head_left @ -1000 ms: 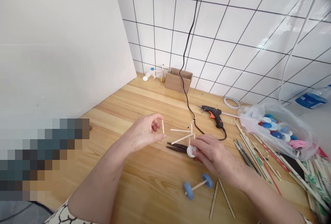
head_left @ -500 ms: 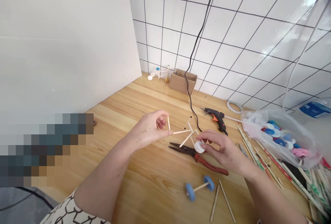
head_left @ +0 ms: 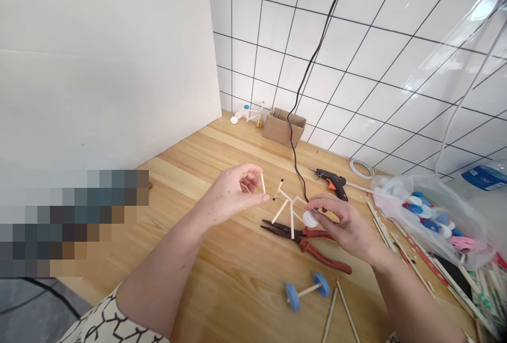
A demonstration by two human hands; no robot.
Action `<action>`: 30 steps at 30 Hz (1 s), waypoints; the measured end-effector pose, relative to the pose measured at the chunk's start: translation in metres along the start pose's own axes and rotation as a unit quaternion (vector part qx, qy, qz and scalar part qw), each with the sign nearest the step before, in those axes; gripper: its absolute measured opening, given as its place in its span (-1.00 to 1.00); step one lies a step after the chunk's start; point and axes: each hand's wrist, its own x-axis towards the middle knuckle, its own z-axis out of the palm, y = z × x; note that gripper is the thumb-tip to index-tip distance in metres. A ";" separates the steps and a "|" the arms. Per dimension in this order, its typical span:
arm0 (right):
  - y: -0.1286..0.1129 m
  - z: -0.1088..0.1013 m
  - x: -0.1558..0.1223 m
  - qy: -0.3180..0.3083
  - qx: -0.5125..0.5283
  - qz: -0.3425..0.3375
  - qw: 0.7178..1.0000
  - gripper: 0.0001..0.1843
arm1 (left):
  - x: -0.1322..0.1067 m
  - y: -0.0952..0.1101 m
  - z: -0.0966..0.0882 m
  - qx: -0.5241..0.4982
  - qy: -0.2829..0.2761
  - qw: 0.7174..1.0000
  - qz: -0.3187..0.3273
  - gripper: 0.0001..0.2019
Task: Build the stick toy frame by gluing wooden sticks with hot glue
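Between thumb and fingertips, my left hand pinches a short wooden stick, held nearly upright. My right hand grips a small stick frame by the white bottle caps at its end. The stick frame reaches left from those caps, with several sticks joined at angles and a short dark-tipped crossbar. A gap separates it from the stick in my left hand. Under the frame lie pliers with red handles. Nearer to me rests an axle stick with two blue caps as wheels.
A glue gun and a tape roll lie behind my right hand. At right are a bag of bottle caps and loose sticks. Near the wall stand a cardboard box and a small stick tricycle. A black cable hangs down.
My right hand has turned the stick frame, so the stick that pointed toward my left hand now points down toward me. The left hand still holds its short stick. The view shifted slightly.
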 end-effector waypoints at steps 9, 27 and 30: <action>0.012 0.003 0.011 -0.017 -0.012 -0.027 0.999 -0.80 | 0.000 0.002 0.001 -0.004 -0.003 1.000 -0.005 -0.56; 0.030 0.012 0.029 -0.045 -0.027 -0.082 0.995 -0.82 | 0.000 0.001 0.001 0.013 -0.009 1.000 -0.007 -0.59; 0.032 0.013 0.028 -0.026 -0.037 -0.068 0.997 -0.82 | -0.001 0.001 0.002 0.012 -0.010 1.000 -0.006 -0.56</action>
